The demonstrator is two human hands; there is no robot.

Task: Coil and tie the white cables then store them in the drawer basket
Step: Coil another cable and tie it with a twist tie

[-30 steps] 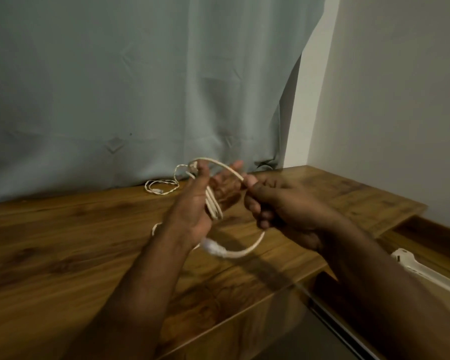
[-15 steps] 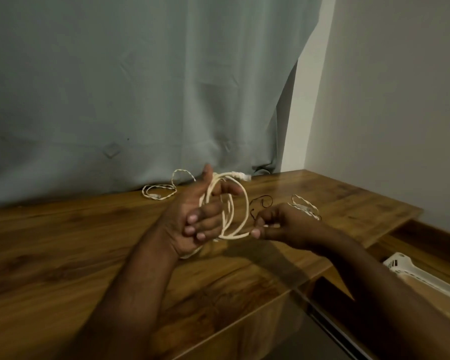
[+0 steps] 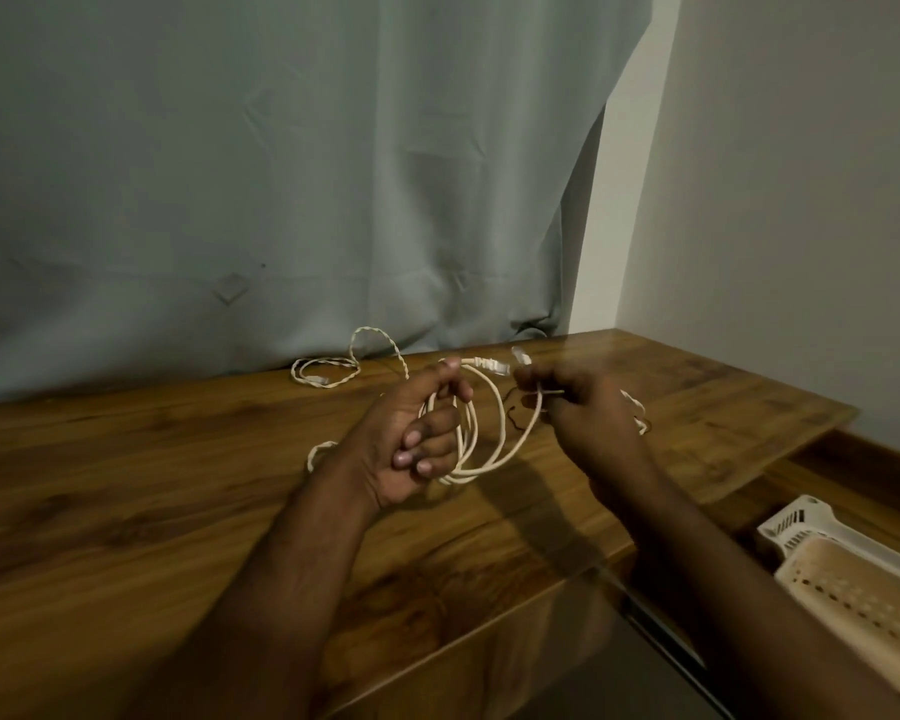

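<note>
Upright, white cable (image 3: 494,433) coil loops.

Since 1 second ago the left hand (image 3: 411,433) has closed its fingers around the white cable (image 3: 494,433), now gathered into loops. The right hand (image 3: 567,402) has lifted, pinching the cable's end beside the plug (image 3: 520,354).

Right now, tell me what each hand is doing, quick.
Left hand: fingers curled round the coiled white cable, holding the loops.
Right hand: pinching the cable's free end near its connector.
</note>
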